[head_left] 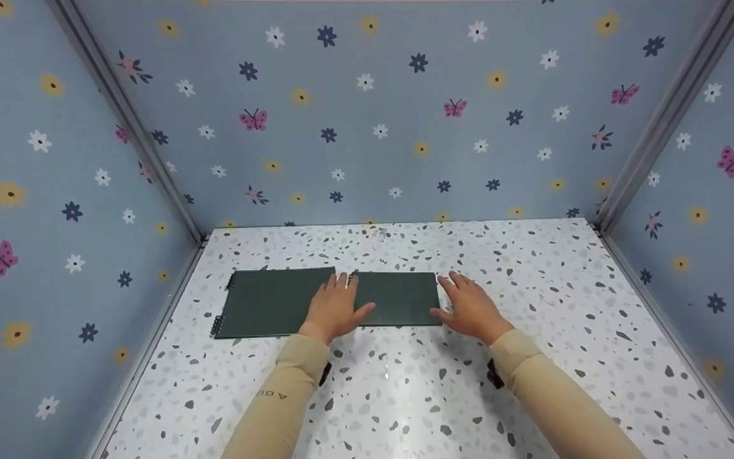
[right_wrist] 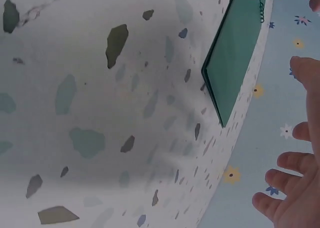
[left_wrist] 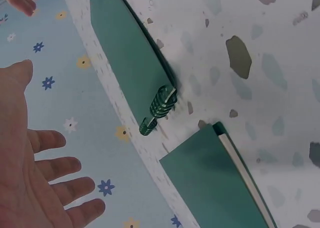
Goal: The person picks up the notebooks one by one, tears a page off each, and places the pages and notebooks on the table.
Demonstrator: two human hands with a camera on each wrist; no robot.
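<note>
Two dark green spiral notebooks lie closed, side by side. The left notebook (head_left: 268, 303) has its green rings on its left edge, and pale page edges show in the left wrist view. The smaller right notebook (head_left: 399, 298) has its rings (left_wrist: 162, 102) on the side facing the other notebook. My left hand (head_left: 335, 307), fingers spread, hovers over where the two adjoin, covering part of both in the head view. My right hand (head_left: 472, 309) is held beside the right notebook's right edge, fingers spread and holding nothing; the right wrist view shows it apart from the cover.
The notebooks lie on a white speckled tabletop (head_left: 558, 357). Blue panels with flowers and butterflies stand at the back (head_left: 392, 95), left (head_left: 55, 242) and right (head_left: 711, 223), with grey metal posts (head_left: 660, 108) at the corners.
</note>
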